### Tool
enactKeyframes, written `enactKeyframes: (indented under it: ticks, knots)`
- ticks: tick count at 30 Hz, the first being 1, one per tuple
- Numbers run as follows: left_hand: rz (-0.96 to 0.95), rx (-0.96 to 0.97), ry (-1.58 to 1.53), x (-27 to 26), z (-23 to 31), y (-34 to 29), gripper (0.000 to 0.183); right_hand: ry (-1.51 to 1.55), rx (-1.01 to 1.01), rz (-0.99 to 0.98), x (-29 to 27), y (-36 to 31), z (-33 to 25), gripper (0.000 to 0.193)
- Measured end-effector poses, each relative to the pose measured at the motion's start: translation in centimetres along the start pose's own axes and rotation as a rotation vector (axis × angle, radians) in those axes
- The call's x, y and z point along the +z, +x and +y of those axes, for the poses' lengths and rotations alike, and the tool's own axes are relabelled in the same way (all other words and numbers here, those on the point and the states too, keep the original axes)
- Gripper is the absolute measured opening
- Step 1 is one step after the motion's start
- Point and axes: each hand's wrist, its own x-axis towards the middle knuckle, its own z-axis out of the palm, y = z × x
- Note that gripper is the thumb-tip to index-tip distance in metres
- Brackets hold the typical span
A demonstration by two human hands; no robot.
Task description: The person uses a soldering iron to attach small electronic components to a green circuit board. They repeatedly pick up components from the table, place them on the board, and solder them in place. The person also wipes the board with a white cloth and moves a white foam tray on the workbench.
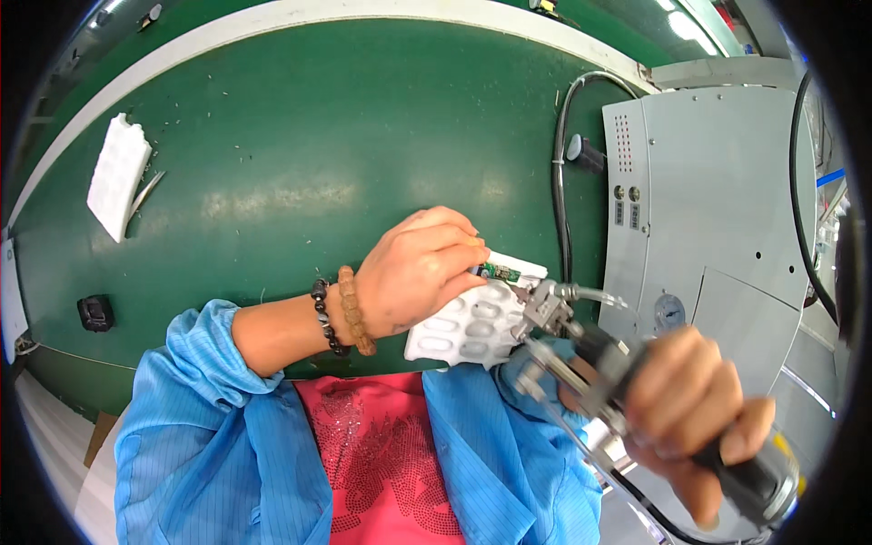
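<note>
My left hand (420,261) pinches a small green circuit board (502,272) with a dark part at its near end. The hand rests at the upper edge of a white moulded tray (468,325) with oval hollows, close in front of me. My right hand (686,395) is wrapped round a dark powered screwdriver (749,477), which tilts down to the left. Its metal nose (548,307), with a clear tube fitting, is close to the right end of the board; I cannot tell whether they touch. The right hand is slightly blurred.
A grey metal cabinet (718,182) with a round gauge stands on the right. Alongside it runs a black cable (559,173) near a dark cylinder (587,153). A broken white tray piece (120,174) and a small black block (95,313) lie on the green bench (345,118) at left.
</note>
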Motion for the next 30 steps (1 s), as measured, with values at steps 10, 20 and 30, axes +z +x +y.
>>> enactKeyframes:
  ticks: [10, 20, 30]
  knots:
    - [-0.005, -0.058, 0.124, -6.2, 1.8, 4.9, 0.025, 0.037, -0.053, -0.072, -1.6, -1.3, -3.5, 0.048]
    - [0.182, 0.237, 0.793, -11.5, -11.3, 22.6, 0.035, 0.023, -0.059, -0.048, -1.5, -0.3, -2.3, 0.044]
    - [-0.152, 0.079, 0.783, -6.3, -15.2, 29.8, 0.035, -0.001, -0.119, 0.072, -2.2, -1.2, -1.3, 0.036]
